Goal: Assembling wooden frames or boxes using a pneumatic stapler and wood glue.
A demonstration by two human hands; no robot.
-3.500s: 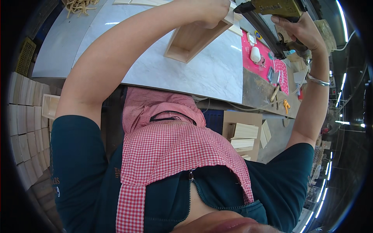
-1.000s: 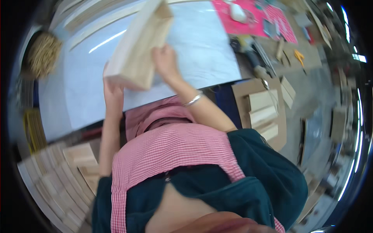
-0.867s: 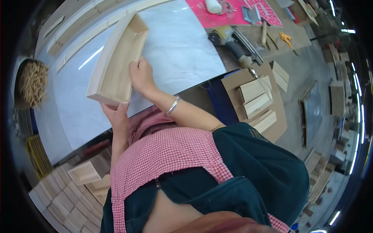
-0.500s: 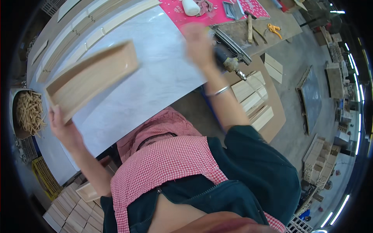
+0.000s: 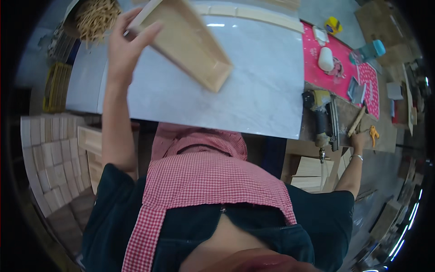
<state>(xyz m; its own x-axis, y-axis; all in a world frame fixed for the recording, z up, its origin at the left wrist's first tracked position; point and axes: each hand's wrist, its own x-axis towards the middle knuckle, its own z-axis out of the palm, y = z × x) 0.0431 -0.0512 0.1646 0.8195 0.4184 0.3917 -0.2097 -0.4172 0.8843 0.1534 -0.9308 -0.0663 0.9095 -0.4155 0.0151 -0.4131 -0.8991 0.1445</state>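
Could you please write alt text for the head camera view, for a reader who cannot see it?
Seen from above, a person's left hand holds a shallow wooden tray tilted over a pale worktop. Their right hand reaches a wooden handle beside a nail gun at the bench's right end. A red checked apron fills the foreground.

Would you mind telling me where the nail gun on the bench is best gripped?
Grip the nail gun by its dark handle, coming from the bench's near edge: the handle points toward the person and the yellow head lies farther in. The right hand is beside it.
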